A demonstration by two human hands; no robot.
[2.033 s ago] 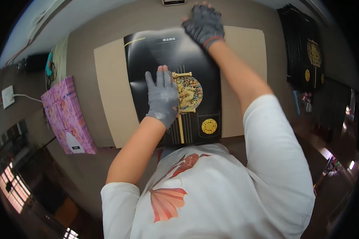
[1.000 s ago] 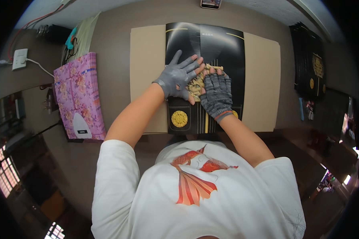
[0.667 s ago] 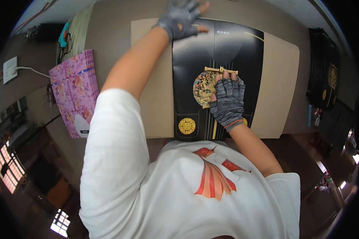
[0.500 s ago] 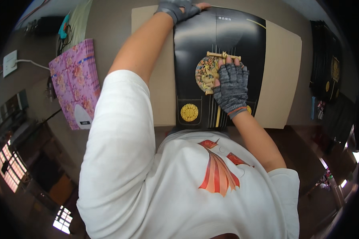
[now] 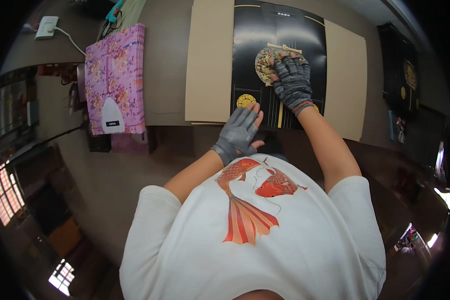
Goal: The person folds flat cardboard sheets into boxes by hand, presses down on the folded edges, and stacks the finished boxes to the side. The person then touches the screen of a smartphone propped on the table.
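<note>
A black glossy printed sheet or flat package lies on a tan cardboard sheet, with a round ornate dragon emblem and yellow medallions in its print. My right hand, in a dark grey fingerless glove, lies over the right side of the emblem with its fingers stretched out, holding nothing. My left hand, in a lighter grey glove, is at the near left edge of the black piece. Its fingers are extended, their tips by a yellow medallion, and it grips nothing.
Left on the table lies a stack of purple floral packages. Behind it are a white power strip with a cable and a turquoise-handled tool. Another stack of black packages stands at the far right.
My left hand has come back from the far edge of the black piece to its near left edge. My right hand stays on the emblem. The view has shifted.
</note>
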